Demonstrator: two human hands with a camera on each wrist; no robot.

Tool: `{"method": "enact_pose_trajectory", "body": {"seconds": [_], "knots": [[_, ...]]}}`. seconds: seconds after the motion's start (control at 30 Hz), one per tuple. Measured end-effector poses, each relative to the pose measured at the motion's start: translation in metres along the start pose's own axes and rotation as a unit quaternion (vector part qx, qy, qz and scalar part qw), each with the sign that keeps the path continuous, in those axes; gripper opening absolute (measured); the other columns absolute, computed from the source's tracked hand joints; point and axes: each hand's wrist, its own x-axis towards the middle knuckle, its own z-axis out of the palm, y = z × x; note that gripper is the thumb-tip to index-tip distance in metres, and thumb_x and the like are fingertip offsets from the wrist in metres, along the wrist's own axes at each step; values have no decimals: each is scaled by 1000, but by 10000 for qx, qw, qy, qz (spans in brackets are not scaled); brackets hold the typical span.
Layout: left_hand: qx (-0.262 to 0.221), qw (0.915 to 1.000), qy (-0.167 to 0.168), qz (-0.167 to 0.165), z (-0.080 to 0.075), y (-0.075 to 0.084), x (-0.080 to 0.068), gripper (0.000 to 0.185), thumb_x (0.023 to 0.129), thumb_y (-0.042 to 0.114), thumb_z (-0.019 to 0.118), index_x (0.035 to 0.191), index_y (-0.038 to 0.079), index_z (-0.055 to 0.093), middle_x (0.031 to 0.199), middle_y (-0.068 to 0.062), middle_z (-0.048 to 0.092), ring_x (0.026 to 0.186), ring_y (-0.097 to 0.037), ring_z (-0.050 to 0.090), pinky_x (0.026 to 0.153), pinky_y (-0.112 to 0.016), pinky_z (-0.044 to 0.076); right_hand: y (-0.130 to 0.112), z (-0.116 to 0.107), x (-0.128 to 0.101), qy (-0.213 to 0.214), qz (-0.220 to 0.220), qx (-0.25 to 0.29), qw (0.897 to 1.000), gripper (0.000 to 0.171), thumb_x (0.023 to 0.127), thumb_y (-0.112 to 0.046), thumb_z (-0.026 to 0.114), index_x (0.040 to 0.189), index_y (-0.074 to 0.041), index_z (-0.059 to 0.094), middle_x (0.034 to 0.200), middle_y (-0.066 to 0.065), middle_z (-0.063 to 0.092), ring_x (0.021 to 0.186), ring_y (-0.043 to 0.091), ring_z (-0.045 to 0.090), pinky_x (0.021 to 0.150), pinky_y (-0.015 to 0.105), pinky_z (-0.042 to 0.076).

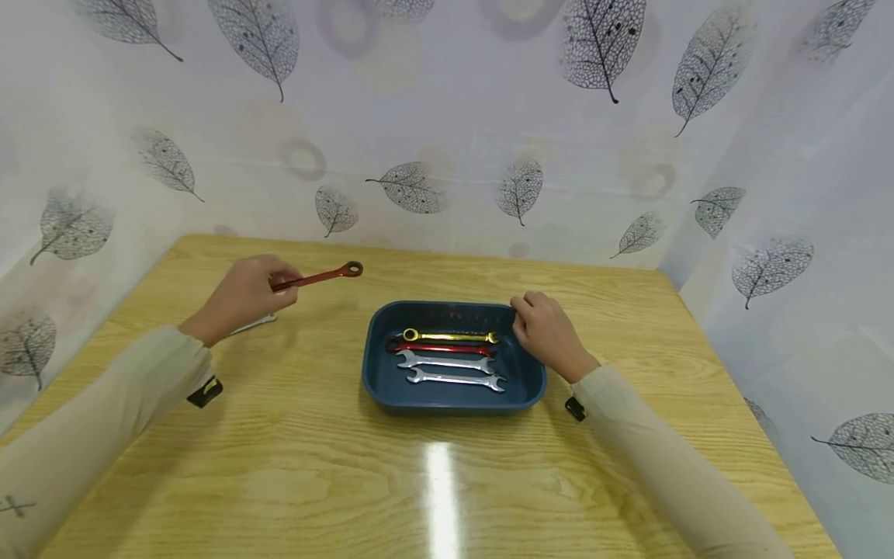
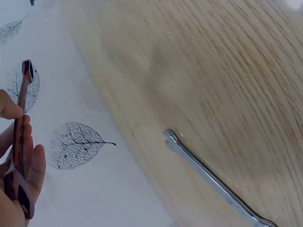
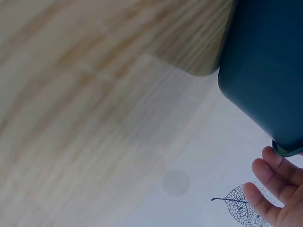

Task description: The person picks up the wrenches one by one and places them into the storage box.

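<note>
In the head view my left hand (image 1: 244, 293) pinches a red wrench (image 1: 328, 276) above the back left of the table, its ring end pointing right. The left wrist view shows the red wrench (image 2: 20, 127) between thumb and fingers. Below that hand a silver wrench (image 2: 213, 177) lies on the table, partly hidden in the head view. My right hand (image 1: 548, 330) grips the rim of a blue bin (image 1: 454, 405) at its back right corner. Inside the bin lie a gold wrench (image 1: 450, 337), a red wrench (image 1: 447, 349) and two silver open-ended wrenches (image 1: 450, 362), roughly parallel.
The wooden table (image 1: 293, 473) runs under everything, with a bright light reflection in front of the bin. A leaf-patterned curtain (image 1: 454, 124) stands behind the table and along its sides. Small black devices (image 1: 206, 392) are strapped at both wrists.
</note>
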Motion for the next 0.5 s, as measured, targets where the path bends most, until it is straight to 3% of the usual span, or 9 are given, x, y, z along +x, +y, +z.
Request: {"method": "enact_pose_trajectory", "body": {"seconds": [0.5], "knots": [[-1, 9972, 78, 746, 8, 34, 8, 14, 81, 6, 64, 93, 4, 70, 85, -10, 67, 72, -18, 61, 64, -35, 50, -1, -2, 1, -9, 25, -67, 10000, 5, 82, 1, 54, 83, -3, 56, 65, 6, 44, 57, 17, 37, 55, 31, 32]]}}
